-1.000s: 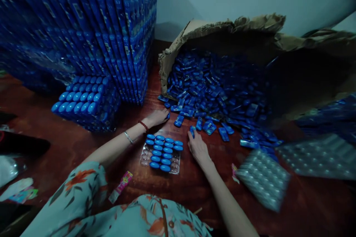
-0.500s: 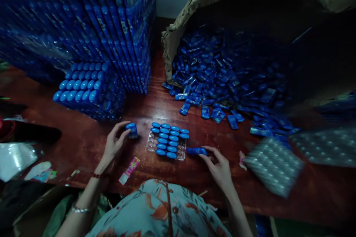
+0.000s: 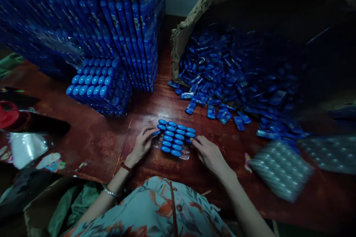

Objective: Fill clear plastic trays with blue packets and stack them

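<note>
In the middle of the table sits a clear plastic tray (image 3: 184, 153) partly filled with small blue plastic cases (image 3: 172, 128), which stand on end in columns with their rounded ends up. My left hand (image 3: 144, 141) pinches one blue case (image 3: 156, 132) against the tray's left column. On the other side, the fingers of my right hand (image 3: 208, 151) are closed around a blue case (image 3: 188, 141) at the right column, mostly hidden by the fingertips. Bare tray cups show at the near ends of both outer columns.
Loose blue cases (image 3: 217, 70) spill from a torn cardboard box (image 3: 178, 50) at the back right. Filled trays (image 3: 94, 89) and a tall wrapped stack (image 3: 119, 22) stand back left. Clear trays (image 3: 283, 170) lie right; a black cylinder with red top (image 3: 41, 122) lies left.
Both hands have moved inward to the tray, each bringing a blue case against an outer column. The view has shifted slightly left. A pink wrapper seen before is no longer visible.
</note>
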Motion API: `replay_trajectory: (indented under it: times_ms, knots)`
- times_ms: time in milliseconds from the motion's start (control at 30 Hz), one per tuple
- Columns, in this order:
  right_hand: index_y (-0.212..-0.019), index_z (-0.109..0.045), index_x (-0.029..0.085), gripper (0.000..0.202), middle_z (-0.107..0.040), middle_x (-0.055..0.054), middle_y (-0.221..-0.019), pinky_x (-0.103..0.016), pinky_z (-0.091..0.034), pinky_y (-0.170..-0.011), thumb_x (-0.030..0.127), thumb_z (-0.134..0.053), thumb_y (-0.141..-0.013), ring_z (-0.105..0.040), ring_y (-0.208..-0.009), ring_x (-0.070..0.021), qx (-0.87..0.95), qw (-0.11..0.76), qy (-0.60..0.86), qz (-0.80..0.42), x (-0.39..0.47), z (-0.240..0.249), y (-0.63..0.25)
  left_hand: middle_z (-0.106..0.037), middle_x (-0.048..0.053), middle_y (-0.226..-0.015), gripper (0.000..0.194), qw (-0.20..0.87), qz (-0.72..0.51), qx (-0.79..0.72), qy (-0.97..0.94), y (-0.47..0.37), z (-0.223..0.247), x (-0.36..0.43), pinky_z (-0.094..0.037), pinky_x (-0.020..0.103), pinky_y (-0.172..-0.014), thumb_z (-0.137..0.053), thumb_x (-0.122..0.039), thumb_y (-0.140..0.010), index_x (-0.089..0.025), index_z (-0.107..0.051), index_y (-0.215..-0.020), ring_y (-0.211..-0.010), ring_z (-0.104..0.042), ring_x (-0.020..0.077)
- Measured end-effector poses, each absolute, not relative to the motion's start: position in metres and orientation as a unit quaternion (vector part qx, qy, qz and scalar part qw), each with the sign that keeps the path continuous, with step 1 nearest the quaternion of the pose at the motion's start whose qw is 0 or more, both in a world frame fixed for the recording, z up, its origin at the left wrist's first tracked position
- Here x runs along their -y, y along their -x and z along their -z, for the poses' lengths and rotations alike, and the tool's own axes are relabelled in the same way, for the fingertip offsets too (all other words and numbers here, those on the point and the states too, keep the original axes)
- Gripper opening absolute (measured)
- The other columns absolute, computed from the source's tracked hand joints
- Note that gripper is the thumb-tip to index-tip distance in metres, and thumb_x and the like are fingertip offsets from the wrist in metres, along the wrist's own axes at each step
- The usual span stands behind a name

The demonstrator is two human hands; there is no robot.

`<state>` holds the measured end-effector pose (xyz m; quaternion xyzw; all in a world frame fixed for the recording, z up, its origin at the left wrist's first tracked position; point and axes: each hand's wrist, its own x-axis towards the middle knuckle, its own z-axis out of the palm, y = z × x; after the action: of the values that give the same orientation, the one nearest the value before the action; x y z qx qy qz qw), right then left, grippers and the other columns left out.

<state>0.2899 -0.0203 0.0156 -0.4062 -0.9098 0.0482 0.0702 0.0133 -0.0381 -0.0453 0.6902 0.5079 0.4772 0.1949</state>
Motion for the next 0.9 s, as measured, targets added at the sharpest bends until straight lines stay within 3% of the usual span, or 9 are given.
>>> replay_trajectory:
  times_ms: [267,600,733,900]
  knots:
    - [-0.098,-0.06,0.018,0.027,-0.059,-0.006,-0.088,-0.026,-0.043,-0.064,0.003,-0.043,-0.083,-0.054,-0.08,-0.0174,0.93,-0.039,0.364,-0.041,0.001,-0.029,-0.27,-0.055,0.008,-0.111,0.043,0.167,-0.364,-0.466,-0.789,0.008,0.041,0.033,-0.053,0.03,-0.083,-0.041,-0.007,-0.088,-0.025,-0.052,-0.125,-0.101,-0.058,0.016]
    - [-0.116,-0.057,0.019,0.038,-0.064,-0.007,-0.089,-0.028,-0.043,-0.067,0.007,-0.044,-0.083,-0.056,-0.081,-0.0183,0.926,-0.001,0.377,-0.006,0.0,-0.016,-0.283,-0.057,0.01,-0.108,0.043,0.115,-0.342,-0.443,-0.821,0.006,0.056,0.029,-0.053,0.029,-0.079,-0.033,-0.01,-0.092,-0.023,-0.045,-0.131,-0.097,-0.059,0.0162]
    - [-0.119,-0.057,0.019,0.04,-0.065,-0.006,-0.083,-0.027,-0.043,-0.063,0.007,-0.044,-0.083,-0.056,-0.075,-0.0168,0.93,0.006,0.369,-0.006,-0.001,-0.013,-0.286,-0.058,0.012,-0.11,0.041,0.085,-0.274,-0.395,-0.873,0.008,0.037,0.021,-0.052,0.031,-0.08,-0.033,-0.012,-0.093,-0.022,-0.045,-0.131,-0.099,-0.057,0.0182]
    - [-0.122,-0.056,0.018,0.043,-0.065,-0.004,-0.078,-0.025,-0.041,-0.061,0.007,-0.048,-0.081,-0.056,-0.07,-0.0153,0.932,0.006,0.363,-0.007,-0.004,-0.011,-0.29,-0.056,0.012,-0.117,0.04,0.13,-0.189,-0.374,-0.899,0.005,0.005,0.007,-0.047,0.036,-0.09,-0.036,-0.01,-0.09,-0.021,-0.047,-0.128,-0.106,-0.054,0.0206]
